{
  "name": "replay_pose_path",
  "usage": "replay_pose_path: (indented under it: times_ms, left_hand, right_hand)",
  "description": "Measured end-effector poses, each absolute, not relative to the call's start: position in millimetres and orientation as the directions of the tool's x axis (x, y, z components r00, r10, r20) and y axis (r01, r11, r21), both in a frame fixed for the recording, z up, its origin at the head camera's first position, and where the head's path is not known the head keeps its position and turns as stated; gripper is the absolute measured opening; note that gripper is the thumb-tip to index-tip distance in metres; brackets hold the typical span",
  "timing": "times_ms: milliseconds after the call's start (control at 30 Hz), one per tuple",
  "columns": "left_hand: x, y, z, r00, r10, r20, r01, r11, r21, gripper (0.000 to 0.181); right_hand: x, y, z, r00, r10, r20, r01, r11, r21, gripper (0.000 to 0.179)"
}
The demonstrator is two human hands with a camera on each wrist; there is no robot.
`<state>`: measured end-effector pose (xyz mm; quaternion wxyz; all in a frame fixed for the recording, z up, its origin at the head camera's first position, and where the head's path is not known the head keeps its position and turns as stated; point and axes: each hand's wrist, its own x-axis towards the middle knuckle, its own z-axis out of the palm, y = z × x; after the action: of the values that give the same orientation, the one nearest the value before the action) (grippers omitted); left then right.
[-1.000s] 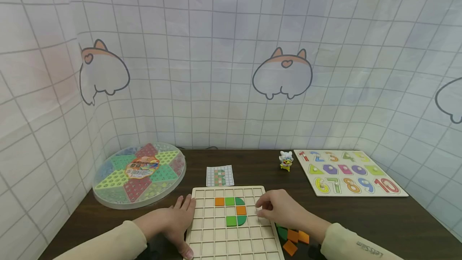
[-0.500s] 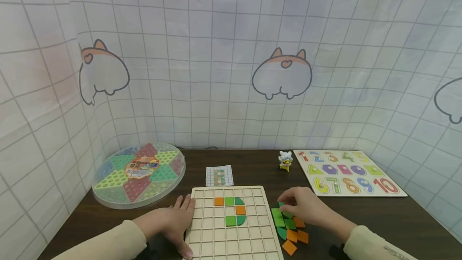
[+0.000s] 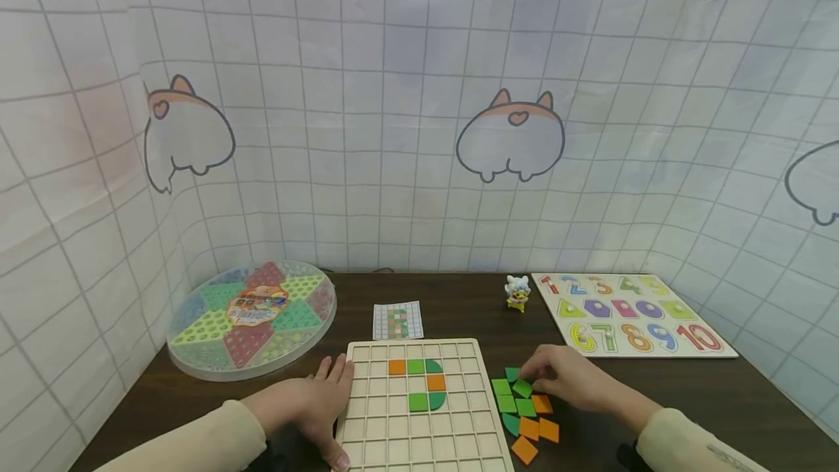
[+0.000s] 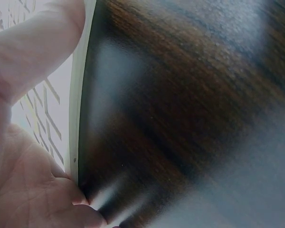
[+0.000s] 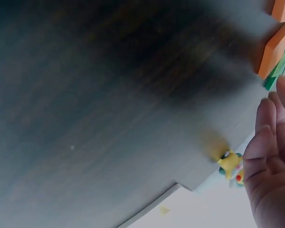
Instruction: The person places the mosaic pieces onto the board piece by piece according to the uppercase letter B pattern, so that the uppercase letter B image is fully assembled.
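Note:
A pale wooden grid board (image 3: 387, 450) lies in front of me, holding a few orange and green tiles. Spread along its left edge, my left hand (image 3: 321, 399) presses against the rim with straight fingers; the left wrist view shows the thumb (image 4: 42, 42) over the board's side. To the right of the board, my right hand (image 3: 570, 377) pinches at a green square tile (image 3: 522, 388) with thumb and index finger. That tile sits askew among the loose pieces, beside a dark green quarter-round tile (image 3: 512, 374). In the right wrist view the fingertips are beside the tiles.
Loose orange tiles (image 3: 524, 450) lie at the board's right side. Behind the board is a pattern card (image 3: 398, 320). A round checkers board (image 3: 252, 319) stands left; a small figurine (image 3: 517, 293) and a number puzzle (image 3: 632, 315) are at the back right.
My right hand has moved from over the board's right edge to the loose tiles, then slightly further right, uncovering more green pieces. The left hand stays on the board's edge.

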<state>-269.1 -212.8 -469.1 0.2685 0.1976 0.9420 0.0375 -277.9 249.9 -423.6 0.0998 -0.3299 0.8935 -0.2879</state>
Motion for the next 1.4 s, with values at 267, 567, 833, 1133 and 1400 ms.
replay_pose_path:
  times_ms: [267,567,833,1133,1400]
  left_hand:
    - [-271,-214,-474,-0.776,0.395,-0.492,0.348,0.918,0.189,0.163]
    - [-276,-217,-479,-0.772,0.404,-0.490,0.345,0.915,0.209,0.164]
    - [-275,-218,-478,-0.767,0.409,-0.495,0.351,0.913,0.211,0.162]
    - [-268,-215,-471,-0.784,0.402,-0.474,0.357,0.915,0.185,0.163]
    - [-272,-215,-475,-0.785,0.400,-0.473,0.357,0.916,0.183,0.164]
  right_hand:
    - [-336,284,-494,-0.688,-0.726,-0.021,-0.596,0.581,-0.555,0.029]
    - [-290,252,-427,-0.751,-0.654,-0.086,-0.517,0.664,-0.540,0.019]
    - [-263,227,-393,-0.818,-0.551,-0.162,-0.401,0.750,-0.527,0.016]
    - [-256,202,-386,-0.806,-0.589,-0.050,-0.457,0.674,-0.580,0.024]
    - [-257,157,-383,-0.802,-0.597,-0.017,-0.472,0.652,-0.594,0.024]
